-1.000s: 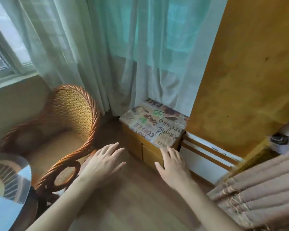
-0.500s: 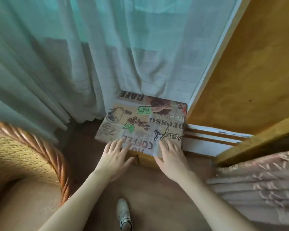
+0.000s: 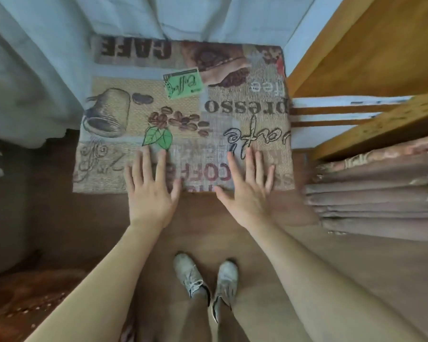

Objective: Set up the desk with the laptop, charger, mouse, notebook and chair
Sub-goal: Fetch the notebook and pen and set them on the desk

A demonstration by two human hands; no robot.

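1. Your left hand (image 3: 150,191) is stretched out flat, palm down, with its fingers (image 3: 145,164) straight and spread, holding nothing; the fingertips lie over the near edge of the coffee-print cushion (image 3: 183,114), and you cannot tell whether they press on it or hover just above.
2. Your right hand (image 3: 248,191) is laid out the same way, fingers (image 3: 248,164) straight and fanned, gripping nothing, over the near right part of the cushion beside the word "COFFEE".
3. The cushion tops a low seat that stands on the wooden floor (image 3: 331,267), tucked into the corner between the pale curtain (image 3: 35,70) and the yellow wooden panel (image 3: 381,45).
4. The laptop, charger, mouse and notebook do not show in this view.
5. Folded pinkish fabric (image 3: 381,193) lies at the right, near the seat.
6. Your two grey shoes (image 3: 190,275) stand on the floor directly below your hands, toes towards the seat.
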